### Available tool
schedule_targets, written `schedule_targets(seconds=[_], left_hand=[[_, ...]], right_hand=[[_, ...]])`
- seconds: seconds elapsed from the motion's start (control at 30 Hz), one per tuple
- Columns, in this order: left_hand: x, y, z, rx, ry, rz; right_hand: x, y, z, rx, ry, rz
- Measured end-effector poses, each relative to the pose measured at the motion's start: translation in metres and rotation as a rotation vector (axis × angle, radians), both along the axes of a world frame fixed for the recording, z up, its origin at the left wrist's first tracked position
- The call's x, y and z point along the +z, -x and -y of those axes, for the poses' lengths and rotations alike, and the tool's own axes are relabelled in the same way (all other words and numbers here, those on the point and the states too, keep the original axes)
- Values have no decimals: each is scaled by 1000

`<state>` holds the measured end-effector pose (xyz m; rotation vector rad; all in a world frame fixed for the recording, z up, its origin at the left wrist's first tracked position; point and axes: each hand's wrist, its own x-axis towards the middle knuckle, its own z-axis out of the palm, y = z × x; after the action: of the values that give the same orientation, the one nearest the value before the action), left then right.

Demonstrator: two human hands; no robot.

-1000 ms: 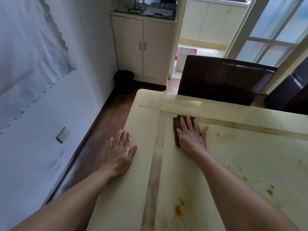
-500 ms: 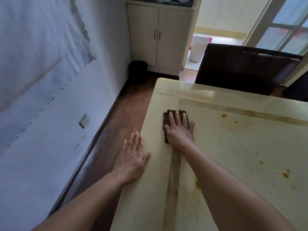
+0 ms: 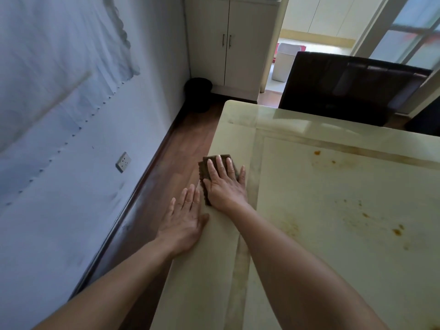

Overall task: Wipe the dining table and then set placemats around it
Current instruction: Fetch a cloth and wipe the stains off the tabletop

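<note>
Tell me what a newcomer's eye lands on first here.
The right hand presses a brown cloth onto the pale table at its left edge, the left hand flat beside it. Orange stains dot the surface farther right; a dark chair stands at the far end.

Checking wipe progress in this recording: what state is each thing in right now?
table, stained with orange spots
cloth, folded, lying at the table's left edge
right hand, flat, pressing the cloth
left hand, flat, resting on the table edge
cabinet doors, closed
</note>
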<state>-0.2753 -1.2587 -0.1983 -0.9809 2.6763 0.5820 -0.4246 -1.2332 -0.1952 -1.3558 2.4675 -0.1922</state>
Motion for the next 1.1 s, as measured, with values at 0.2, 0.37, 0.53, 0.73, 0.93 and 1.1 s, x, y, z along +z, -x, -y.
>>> schedule_targets(seconds=[0.2, 0.37, 0.53, 0.73, 0.93, 1.1], left_hand=[[-4, -33, -19, -42, -10, 30], [-6, -34, -22, -25, -8, 15], [-7, -34, -22, -19, -30, 18], [1, -37, -25, -21, -53, 29], [5, -79, -49, -38, -37, 74], [11, -96, -66, -29, -36, 82]], right_hand=[[0, 30, -56, -136, -19, -3], [4, 55, -112, -315, -80, -36], [7, 51, -119, -424, -103, 0], [13, 23, -98, -400, -113, 31], [12, -43, -70, -167, -79, 40], [6, -96, -68, -23, -36, 25]])
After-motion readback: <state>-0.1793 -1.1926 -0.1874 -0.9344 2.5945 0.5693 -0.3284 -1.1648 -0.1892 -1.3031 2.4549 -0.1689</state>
